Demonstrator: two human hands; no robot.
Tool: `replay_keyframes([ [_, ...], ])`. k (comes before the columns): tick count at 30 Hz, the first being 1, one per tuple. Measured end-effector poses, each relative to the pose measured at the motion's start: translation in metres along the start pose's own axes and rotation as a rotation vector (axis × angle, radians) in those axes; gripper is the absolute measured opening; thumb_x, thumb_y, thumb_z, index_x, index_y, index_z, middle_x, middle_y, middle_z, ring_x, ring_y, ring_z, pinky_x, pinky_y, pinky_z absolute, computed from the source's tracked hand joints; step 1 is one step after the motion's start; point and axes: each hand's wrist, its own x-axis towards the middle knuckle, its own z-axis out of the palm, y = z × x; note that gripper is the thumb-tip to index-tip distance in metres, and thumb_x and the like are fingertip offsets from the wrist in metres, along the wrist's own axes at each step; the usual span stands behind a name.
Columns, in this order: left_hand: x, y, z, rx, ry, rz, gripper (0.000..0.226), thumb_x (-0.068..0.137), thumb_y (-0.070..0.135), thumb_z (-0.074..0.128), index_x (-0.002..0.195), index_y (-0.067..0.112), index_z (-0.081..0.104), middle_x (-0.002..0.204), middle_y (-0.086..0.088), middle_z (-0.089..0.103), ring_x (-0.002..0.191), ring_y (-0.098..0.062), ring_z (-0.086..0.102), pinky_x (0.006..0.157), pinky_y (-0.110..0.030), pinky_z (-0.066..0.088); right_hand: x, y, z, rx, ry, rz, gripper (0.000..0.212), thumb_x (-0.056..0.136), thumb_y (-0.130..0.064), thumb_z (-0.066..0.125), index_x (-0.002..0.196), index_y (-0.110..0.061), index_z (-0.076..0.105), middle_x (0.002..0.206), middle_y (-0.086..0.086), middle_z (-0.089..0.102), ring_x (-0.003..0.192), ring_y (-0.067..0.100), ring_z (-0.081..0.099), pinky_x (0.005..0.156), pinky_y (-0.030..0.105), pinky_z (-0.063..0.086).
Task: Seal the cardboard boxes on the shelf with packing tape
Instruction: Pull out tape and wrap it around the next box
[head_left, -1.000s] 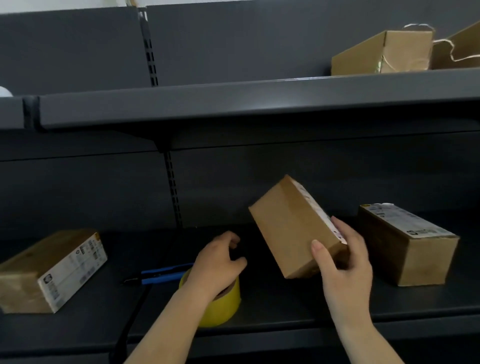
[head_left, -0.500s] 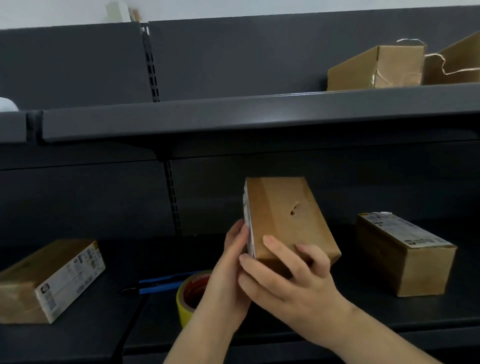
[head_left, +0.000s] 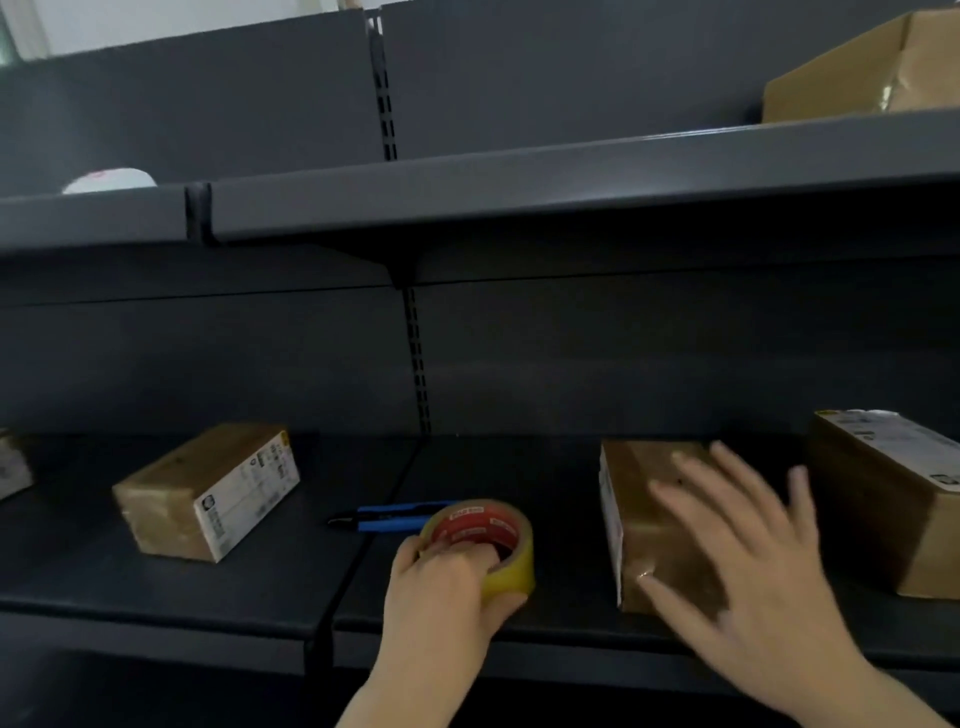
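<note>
While my left hand closes its fingers around the rim of the yellow roll of packing tape, the middle cardboard box lies flat on the lower shelf, just to the right of the roll and apart from it. My right hand is spread above that box, fingers splayed wide and gripping nothing; motion blur keeps me from saying whether the palm touches the cardboard.

I judge the main risk to be the roll itself: it sits near the shelf's front lip, held only at its rim, and a hasty lift could tip it over the edge. The loose end of the tape is not visible from my view, so hunting for it one-handed may cost time or wrinkle the strip. If the spread hand comes away, the box could skid when tape is pressed along it.

That box runs front to back, its long axis pointing away from me toward the shelf's rear panel, with a white label on its left side face. A second box lies well to the left, angled, label end turned toward me; a third stands close on the right. A blue-handled cutter rests just behind the roll, pointing left.
</note>
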Motion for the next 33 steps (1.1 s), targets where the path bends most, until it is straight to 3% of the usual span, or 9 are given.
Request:
replay_keyframes([
  [3, -0.007, -0.017, 0.001, -0.182, 0.037, 0.032, 0.021, 0.078, 0.041, 0.065, 0.072, 0.037, 0.046, 0.073, 0.021, 0.052, 0.082, 0.005, 0.051, 0.101, -0.027, 0.033, 0.014, 0.012, -0.006, 0.186, -0.246, 0.368, 0.08, 0.059, -0.085, 0.037, 0.131, -0.049, 0.034, 0.148, -0.015, 0.022, 0.134, 0.015, 0.027, 0.112, 0.058, 0.013],
  [8, -0.025, -0.027, -0.016, -0.532, 0.236, 0.007, 0.03, 0.071, 0.015, 0.077, 0.071, 0.033, 0.054, 0.076, 0.015, 0.061, 0.093, 0.032, 0.039, 0.109, -0.036, 0.022, 0.036, -0.004, 0.012, 0.317, -0.305, 0.351, 0.068, 0.069, -0.068, 0.052, 0.132, -0.044, 0.041, 0.144, -0.017, 0.03, 0.128, 0.012, 0.036, 0.108, 0.055, 0.027],
  [11, -0.032, -0.021, -0.034, -0.629, 0.357, 0.092, 0.019, 0.068, 0.035, 0.074, 0.072, 0.027, 0.058, 0.08, 0.013, 0.064, 0.091, 0.028, 0.046, 0.109, -0.035, 0.022, 0.046, -0.02, 0.026, 0.257, -0.342, 0.315, 0.061, 0.081, -0.061, 0.049, 0.137, -0.041, 0.034, 0.147, -0.016, 0.025, 0.133, 0.013, 0.03, 0.112, 0.058, 0.009],
  [14, -0.035, -0.01, -0.05, -0.716, 0.396, 0.186, 0.038, 0.071, 0.059, 0.061, 0.076, 0.021, 0.059, 0.089, 0.008, 0.065, 0.091, 0.005, 0.061, 0.112, -0.022, 0.023, 0.06, -0.039, 0.02, 0.375, -0.282, 0.294, 0.06, 0.081, -0.068, 0.028, 0.132, -0.041, 0.04, 0.142, -0.016, 0.036, 0.135, 0.01, 0.027, 0.113, 0.055, -0.002],
  [17, -0.035, 0.001, -0.058, -0.788, 0.374, 0.245, 0.036, 0.074, 0.058, 0.06, 0.076, 0.023, 0.057, 0.084, 0.006, 0.067, 0.089, -0.002, 0.064, 0.111, -0.021, 0.021, 0.078, -0.054, -0.007, 0.902, -0.122, 0.332, 0.046, 0.08, -0.069, 0.04, 0.111, -0.04, 0.058, 0.122, -0.018, 0.058, 0.118, 0.003, 0.049, 0.111, 0.048, 0.026],
  [19, -0.034, 0.007, -0.06, -0.824, 0.361, 0.256, 0.037, 0.073, 0.059, 0.06, 0.076, 0.023, 0.058, 0.085, 0.006, 0.068, 0.089, -0.002, 0.064, 0.111, -0.021, 0.022, 0.088, -0.059, -0.023, 1.187, -0.216, 0.301, 0.041, 0.075, -0.055, 0.052, 0.103, -0.031, 0.069, 0.106, -0.01, 0.069, 0.103, 0.004, 0.061, 0.096, 0.03, 0.048],
  [24, -0.03, 0.017, -0.061, -0.826, 0.344, 0.246, 0.039, 0.072, 0.063, 0.057, 0.078, 0.024, 0.057, 0.087, 0.01, 0.067, 0.091, 0.001, 0.063, 0.109, -0.02, 0.024, 0.094, -0.065, -0.036, 1.278, -0.171, 0.258, 0.018, 0.062, -0.035, 0.073, 0.074, -0.022, 0.077, 0.08, 0.0, 0.074, 0.079, 0.011, 0.069, 0.065, 0.017, 0.053],
  [28, -0.031, 0.028, -0.063, -0.956, 0.269, 0.069, 0.049, 0.057, 0.069, 0.064, 0.09, 0.034, 0.062, 0.091, 0.024, 0.068, 0.087, 0.007, 0.063, 0.077, -0.004, 0.045, 0.101, -0.06, -0.035, 1.068, -0.082, 0.237, 0.01, 0.071, -0.02, 0.074, 0.063, -0.025, 0.074, 0.069, -0.005, 0.072, 0.07, 0.006, 0.067, 0.064, 0.017, 0.052],
  [33, -0.035, 0.045, -0.061, -1.205, 0.039, -0.021, 0.034, 0.055, 0.052, 0.07, 0.085, 0.038, 0.064, 0.064, -0.003, 0.069, 0.054, -0.008, 0.064, 0.051, -0.014, 0.046, 0.136, -0.042, -0.035, 0.885, 0.027, 0.231, 0.023, 0.08, -0.009, 0.068, 0.061, -0.021, 0.067, 0.06, -0.008, 0.066, 0.057, -0.002, 0.059, 0.061, 0.011, 0.046],
])
